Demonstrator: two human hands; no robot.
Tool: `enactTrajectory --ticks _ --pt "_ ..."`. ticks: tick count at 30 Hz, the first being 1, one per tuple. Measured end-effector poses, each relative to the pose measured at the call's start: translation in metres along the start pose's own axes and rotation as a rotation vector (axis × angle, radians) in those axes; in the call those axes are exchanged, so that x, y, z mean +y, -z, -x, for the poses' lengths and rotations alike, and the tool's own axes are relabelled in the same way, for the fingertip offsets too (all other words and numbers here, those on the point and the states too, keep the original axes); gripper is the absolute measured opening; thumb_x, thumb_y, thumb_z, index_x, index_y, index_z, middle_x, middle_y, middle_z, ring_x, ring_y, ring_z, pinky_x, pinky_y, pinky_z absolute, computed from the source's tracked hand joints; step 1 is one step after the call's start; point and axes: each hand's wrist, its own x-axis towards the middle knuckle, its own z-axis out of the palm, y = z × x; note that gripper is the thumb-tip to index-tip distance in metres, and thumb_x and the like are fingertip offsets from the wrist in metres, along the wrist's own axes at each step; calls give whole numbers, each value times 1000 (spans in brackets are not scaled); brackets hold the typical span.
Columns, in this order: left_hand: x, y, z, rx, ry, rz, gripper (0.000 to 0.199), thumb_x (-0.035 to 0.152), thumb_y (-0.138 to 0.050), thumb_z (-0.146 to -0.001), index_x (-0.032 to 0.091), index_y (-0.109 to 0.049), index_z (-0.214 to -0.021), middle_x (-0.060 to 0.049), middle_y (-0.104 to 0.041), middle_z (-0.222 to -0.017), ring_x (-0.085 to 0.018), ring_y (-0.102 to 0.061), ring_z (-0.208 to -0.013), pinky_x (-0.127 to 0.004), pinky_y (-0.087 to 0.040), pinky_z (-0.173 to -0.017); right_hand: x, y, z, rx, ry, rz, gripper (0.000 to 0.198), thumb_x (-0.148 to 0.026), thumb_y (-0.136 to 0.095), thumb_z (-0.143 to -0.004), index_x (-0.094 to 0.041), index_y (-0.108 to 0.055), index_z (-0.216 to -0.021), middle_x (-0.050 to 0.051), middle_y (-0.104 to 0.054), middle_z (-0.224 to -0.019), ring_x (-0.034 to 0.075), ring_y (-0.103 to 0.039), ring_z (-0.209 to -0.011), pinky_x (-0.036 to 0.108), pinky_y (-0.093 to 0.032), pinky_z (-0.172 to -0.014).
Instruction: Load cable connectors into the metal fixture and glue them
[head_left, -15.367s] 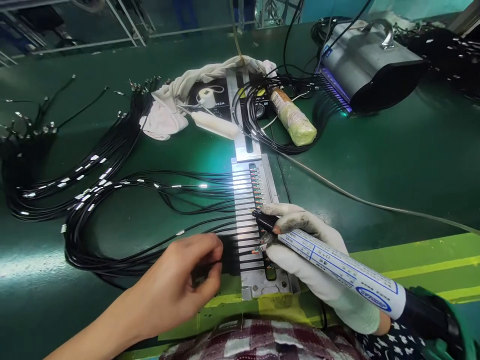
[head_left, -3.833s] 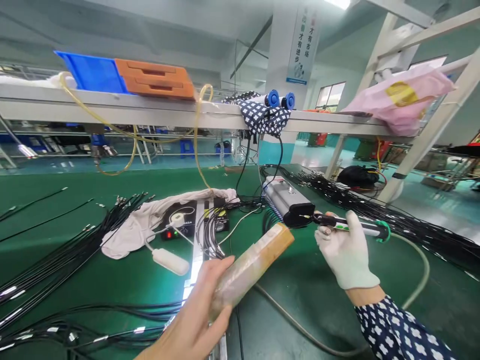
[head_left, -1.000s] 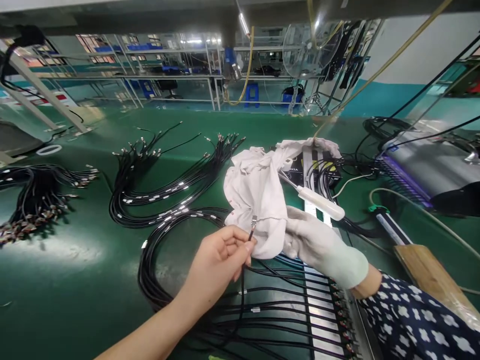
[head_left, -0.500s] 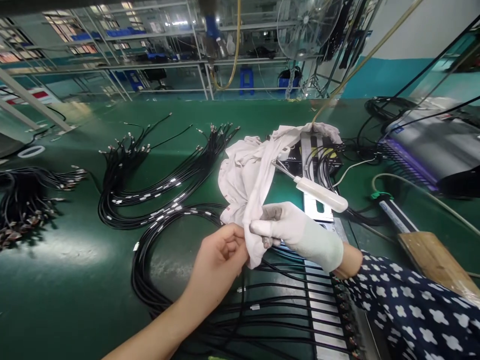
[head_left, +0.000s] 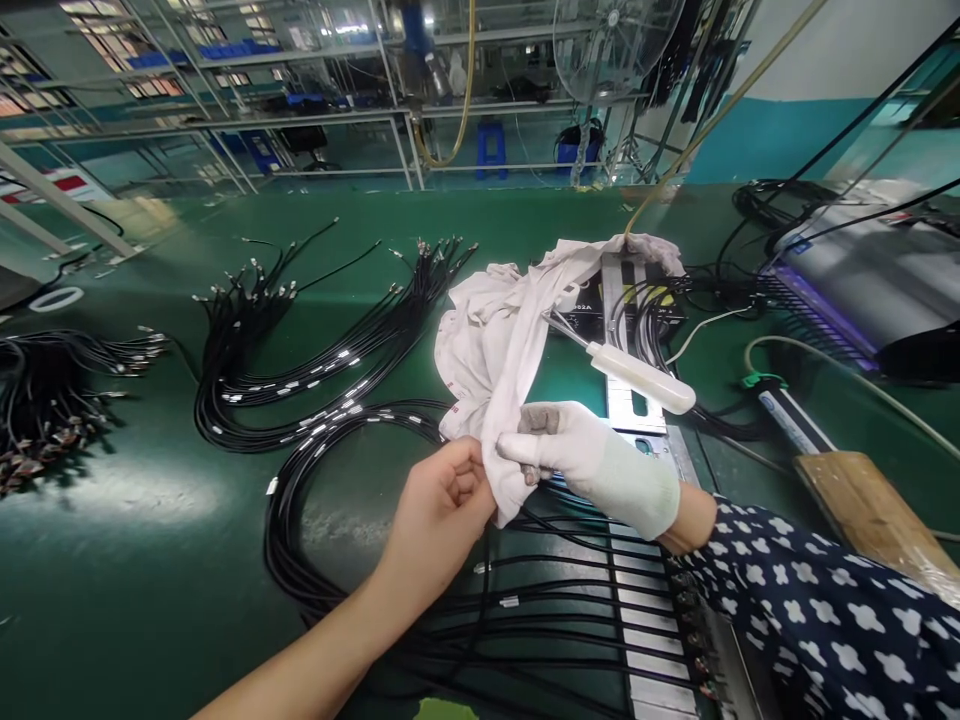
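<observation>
White cloth (head_left: 491,335) — one, in right hand (head_left: 574,450); one cable (head_left: 487,556) — in left hand (head_left: 444,505).

The hands (head_left: 442,505) (head_left: 581,455) pinch white cloth (head_left: 495,345) and black cable (head_left: 487,558).

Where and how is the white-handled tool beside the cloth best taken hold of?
Probably by the middle of its thick white handle, from above and the right: its rounded end points right, away from the white cloth, toward which the thin shank runs.
</observation>
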Motion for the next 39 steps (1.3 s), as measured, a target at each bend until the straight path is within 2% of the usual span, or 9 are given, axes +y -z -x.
enactTrajectory --ticks 9,12,16,19,22,26,31,36,39 --pt "-2 13 -5 38 37 19 21 33 -69 -78 17 -56 -74 5 -56 -56 -5 -41 -41 -16 -29 -39 15 10 -8 63 66 -81 47 -46 -88 -57 -14 -61 -76 -1 -56 -66 8 -46 -51 22 -37 -48" --pt "1 23 2 94 36 25 25 40 -66 -82 19 -54 -76 5 -56 -58 -5 -41 -43 -17 -29 -40 11 12 -21 146 185 -119 46 -53 -80 -64 -19 -55 -81 -2 -54 -71 9 -46 -55 23 -42 -52" --pt "14 26 23 82 52 7 25 42 -66 -82 18 -60 -83 4 -55 -59 -6 -42 -47 -18 -29 -43 -5 1 -52 203 341 -85 34 -53 -60 -82 -24 -52 -98 4 -61 -101 15 -59 -85 27 -50 -76" --pt "24 17 39 -7 69 -1 27 44 -68 -81 18 -67 -88 2 -55 -59 -7 -41 -49 -19 -29 -44 -13 -12 -53 227 383 53 34 -39 -68 -78 -22 -57 -105 8 -59 -119 22 -56 -108 36 -44 -97" --pt "29 4 52 -62 19 -6 23 42 -69 -81 19 -70 -85 2 -55 -58 -8 -41 -51 -20 -29 -45 -12 -17 -15 234 397 210 28 -35 -70 -80 -21 -64 -104 7 -59 -121 22 -57 -105 36 -42 -97" --pt "23 -10 62 -121 -71 -129 17 40 -64 -85 23 -70 -84 0 -62 -71 -12 -48 -63 -22 -38 -56 -12 -4 61 100 217 320 47 -59 -44 -95 -19 -66 -82 5 -63 -78 15 -53 -59 29 -43 -56" --pt "12 -29 66 -238 -211 -392 14 36 -56 -92 29 -68 -95 0 -67 -85 -15 -58 -78 -24 -44 -69 -12 14 119 173 150 465 40 -47 -56 -93 -18 -53 -65 -2 -45 -62 12 -42 -60 25 -33 -54" --pt "4 -49 74 -335 -347 -503 11 26 -55 -93 28 -64 -98 0 -66 -88 -15 -60 -79 -22 -47 -70 9 19 146 199 107 275 43 -48 -56 -93 -18 -49 -64 -4 -40 -61 10 -35 -57 24 -29 -52" --pt "-3 -55 79 -299 -486 -525 28 14 -57 -90 29 -59 -113 -1 -68 -98 -15 -63 -86 -22 -50 -77 23 19 156 203 84 93 43 -53 -60 -90 -17 -54 -66 -3 -42 -63 10 -35 -58 23 -30 -53"
